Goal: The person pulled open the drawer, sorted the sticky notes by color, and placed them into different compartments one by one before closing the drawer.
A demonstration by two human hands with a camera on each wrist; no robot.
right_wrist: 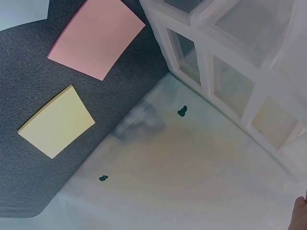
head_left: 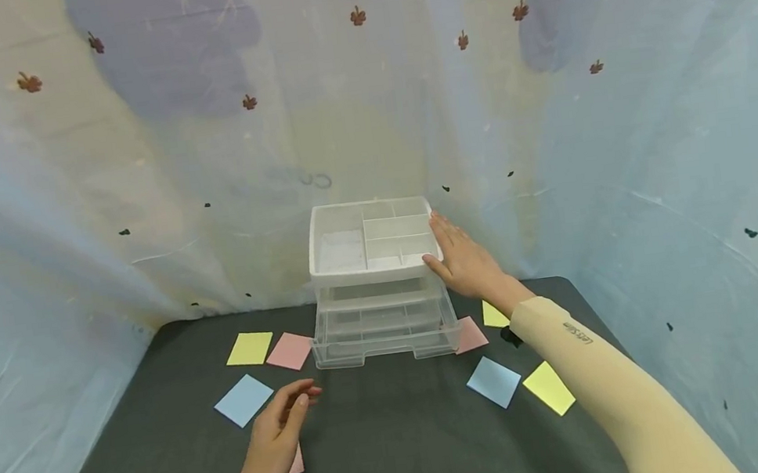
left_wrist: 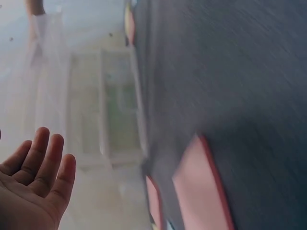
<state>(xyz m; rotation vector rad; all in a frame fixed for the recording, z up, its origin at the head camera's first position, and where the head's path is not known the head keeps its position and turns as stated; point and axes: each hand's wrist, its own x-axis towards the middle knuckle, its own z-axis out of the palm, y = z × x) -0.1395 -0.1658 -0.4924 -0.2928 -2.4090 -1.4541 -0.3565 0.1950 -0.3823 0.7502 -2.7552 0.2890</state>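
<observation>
- Head view: the drawer unit (head_left: 378, 275) stands upright at the far side of the dark table (head_left: 390, 440), its divided tray on top and its bottom drawer (head_left: 387, 346) seemingly jutting forward.
- The right hand (head_left: 469, 263) touches the right rim of that tray. The step looks like steadying the unit; done well, it probably calls for light, even pressure, since a one-sided push could skid or tip such thin plastic. A matching touch from the left hand (head_left: 275, 442) on the opposite wall would likely balance it.
- The right arm reaches up and inward from the lower right; its fingers lie straight along the rim, thumb spread towards the front corner, clasping nothing as far as I can tell.
- The left hand hovers near the front left, beside a pink note (head_left: 296, 463), its fingers loosely bent and bearing nothing.
- Left wrist view: the left palm shows, fingers relaxed and slightly parted, apart from the blurred unit behind.
- Right wrist view: only a sliver of the right hand appears at the edge, so its grip cannot be judged here. The unit's slatted side rises near a yellow note (right_wrist: 56, 122), which seems well out of the way.
</observation>
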